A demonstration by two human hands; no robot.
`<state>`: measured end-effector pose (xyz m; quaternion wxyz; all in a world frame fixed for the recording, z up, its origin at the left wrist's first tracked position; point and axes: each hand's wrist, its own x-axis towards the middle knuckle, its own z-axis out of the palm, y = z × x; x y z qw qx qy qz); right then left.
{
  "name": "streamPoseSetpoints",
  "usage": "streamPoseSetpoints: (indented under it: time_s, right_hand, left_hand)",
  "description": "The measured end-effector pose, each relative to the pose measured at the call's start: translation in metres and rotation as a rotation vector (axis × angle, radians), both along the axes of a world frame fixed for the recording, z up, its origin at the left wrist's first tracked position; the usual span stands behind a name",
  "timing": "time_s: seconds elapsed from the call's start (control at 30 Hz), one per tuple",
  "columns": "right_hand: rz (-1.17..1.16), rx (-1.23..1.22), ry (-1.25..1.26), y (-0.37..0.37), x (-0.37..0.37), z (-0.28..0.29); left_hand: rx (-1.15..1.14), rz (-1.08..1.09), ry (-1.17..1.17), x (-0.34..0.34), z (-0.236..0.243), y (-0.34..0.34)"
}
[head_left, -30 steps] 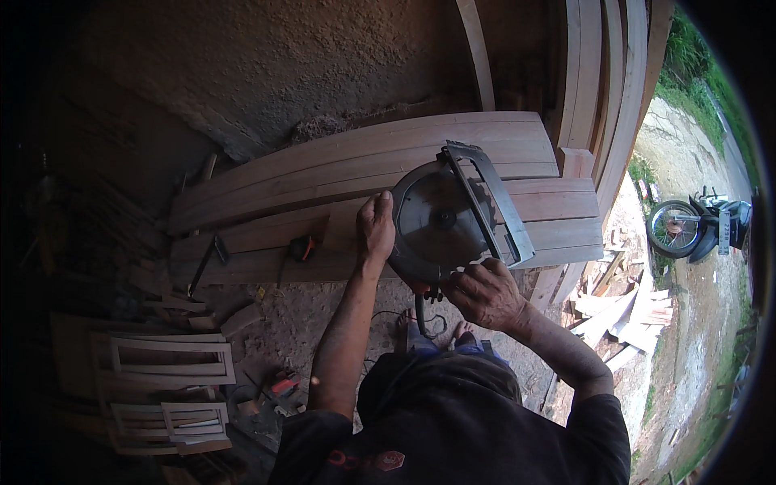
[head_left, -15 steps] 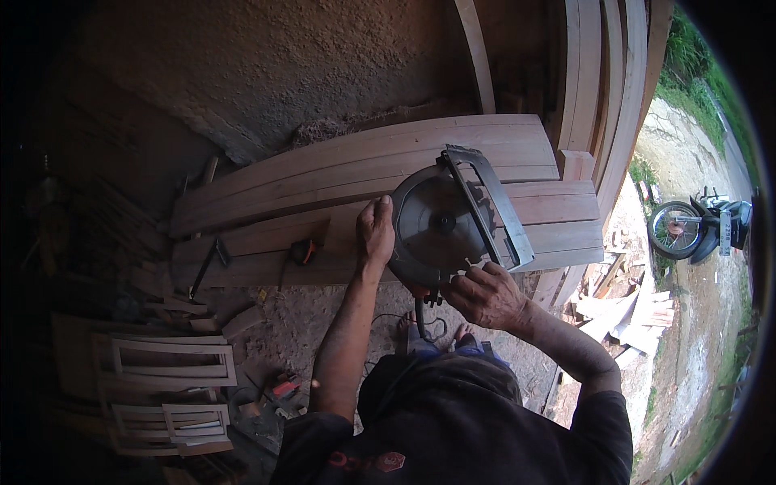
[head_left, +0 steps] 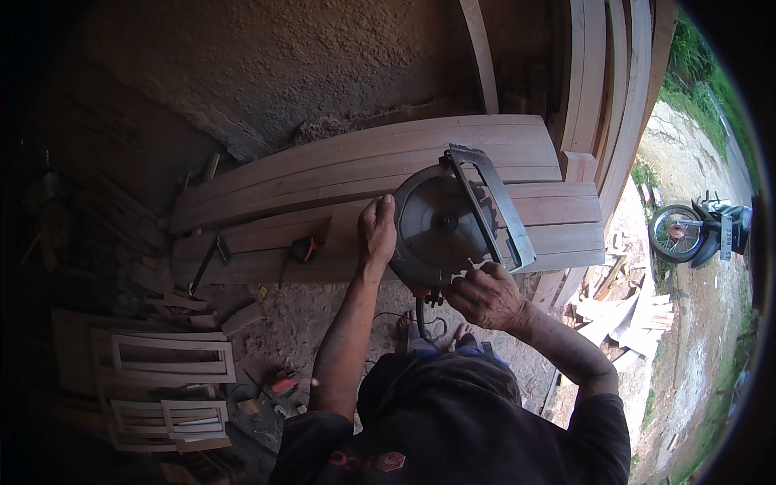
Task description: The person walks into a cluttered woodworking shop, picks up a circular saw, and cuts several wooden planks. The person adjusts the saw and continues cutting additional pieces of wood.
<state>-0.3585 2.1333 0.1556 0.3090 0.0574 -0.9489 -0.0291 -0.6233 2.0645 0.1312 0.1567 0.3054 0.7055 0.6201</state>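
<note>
A circular saw [head_left: 436, 234] is held turned up over pale boards [head_left: 234, 198], showing its round blade and rectangular metal base. My left hand [head_left: 376, 230] is closed on the saw's left side, thumb up along the rim. At the blade's lower right edge my right hand [head_left: 485, 299] has its fingers curled; what exactly they grip is too small to make out. Left of the saw, a black and orange tape measure [head_left: 302, 250] lies on the boards, with a dark angled tool [head_left: 210, 263] farther left.
Long timbers [head_left: 618, 89] stand upright at right, near a rough wall [head_left: 267, 65]. Wooden frames [head_left: 170, 372], a red tool [head_left: 284, 381] and offcuts are on the floor at lower left. Outside are scrap wood [head_left: 626, 315] and a parked motorcycle [head_left: 687, 230]. My feet [head_left: 462, 331] show below the boards.
Very little differs. The saw and both hands sit much as before, with the whole view shifted slightly.
</note>
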Motion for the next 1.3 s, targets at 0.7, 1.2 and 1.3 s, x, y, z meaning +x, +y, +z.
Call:
streamPoseSetpoints:
  time_s: [0.7,1.2,1.3]
  right_hand:
    - [0.058,-0.048,-0.074,0.006,-0.002,0.007]
    - [0.092,-0.02,-0.112,0.007,-0.005,0.007]
    - [0.088,-0.046,-0.106,0.008,-0.005,0.01]
  left_hand:
    - [0.053,-0.059,-0.04,-0.005,-0.007,-0.001]
    - [0.064,-0.024,-0.03,-0.001,-0.008,0.001]
    - [0.029,-0.023,-0.004,-0.001,-0.006,0.0]
